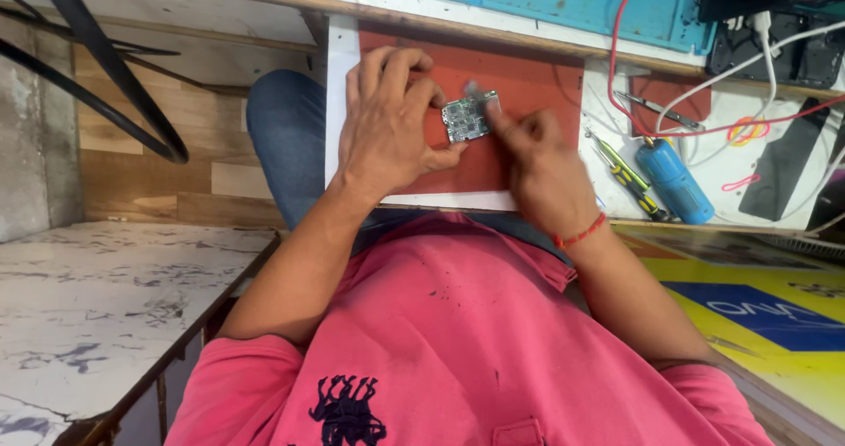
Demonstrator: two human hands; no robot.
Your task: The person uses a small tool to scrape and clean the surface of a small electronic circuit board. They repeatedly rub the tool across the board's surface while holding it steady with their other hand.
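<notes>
The view is looking down over a pink shirt [458, 323] at a white worktop [341, 103] on which a red-brown mat [528, 85] is lying. A small green circuit board [465, 118] is sitting on the mat, near its middle, between the two hands. The left hand [387, 120] is resting on the mat at the board's left side, its fingers curling over the top and its thumb pressing against the board's lower left edge, so its grip is closing lightly around the board and steadying it. The right hand [537, 160] is lying just right of the board with its fingers pinching together on a thin, pale tool [480, 92] whose tip is blurring over the board's upper right corner; what kind of tool it is cannot be told. A red thread band [581, 233] is circling the right wrist. To the right of the mat, a blue cylinder [674, 182] is lying on the worktop beside a screwdriver with a yellow and black handle [629, 179], and a pair of tweezers [656, 111] is lying a little farther up. A red wire [616, 50] and a white cable [775, 54] are looping across that part of the worktop. A knee in blue jeans [286, 129] is showing left of the worktop.
</notes>
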